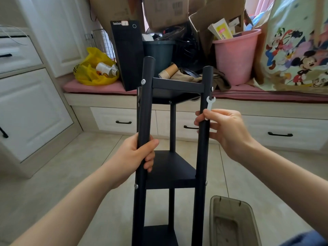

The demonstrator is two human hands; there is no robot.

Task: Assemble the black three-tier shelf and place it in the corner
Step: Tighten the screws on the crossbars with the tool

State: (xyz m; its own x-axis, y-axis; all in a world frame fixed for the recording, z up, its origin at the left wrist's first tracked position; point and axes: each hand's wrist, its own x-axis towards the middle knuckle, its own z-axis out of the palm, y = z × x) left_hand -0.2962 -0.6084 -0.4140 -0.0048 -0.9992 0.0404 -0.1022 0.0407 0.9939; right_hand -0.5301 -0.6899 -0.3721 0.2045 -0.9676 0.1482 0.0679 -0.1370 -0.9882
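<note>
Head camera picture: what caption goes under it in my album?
Left hand grips a post of the black shelf; right hand holds a small white wrench.

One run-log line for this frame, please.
stage: shelf upright, three tiers fitted | left hand: grips left post | right hand: pinches wrench at right post | placement: not in corner yet

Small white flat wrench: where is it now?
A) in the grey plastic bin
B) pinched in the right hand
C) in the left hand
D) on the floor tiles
B: the right hand pinches the small white flat wrench beside the right black metal pole; the left hand grips only the left black metal pole.
</note>
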